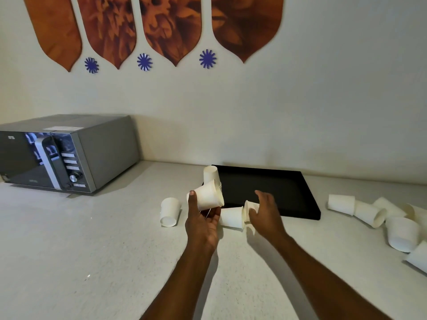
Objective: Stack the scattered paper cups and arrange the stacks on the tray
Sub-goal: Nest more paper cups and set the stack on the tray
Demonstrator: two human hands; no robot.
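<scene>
White paper cups (340,203), a black tray (286,188), a grey microwave (97,146), rust-orange wall panels (171,26) and blue flower decals (207,58) are shown.

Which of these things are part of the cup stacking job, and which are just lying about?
Job: left hand with stack; right hand at a cup; other cups; tray.
Lying about: microwave; wall decorations.

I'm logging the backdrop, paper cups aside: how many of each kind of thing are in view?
Black tray: 1
Microwave: 1
Blue flower decals: 3
Orange wall panels: 4
Total: 9
</scene>
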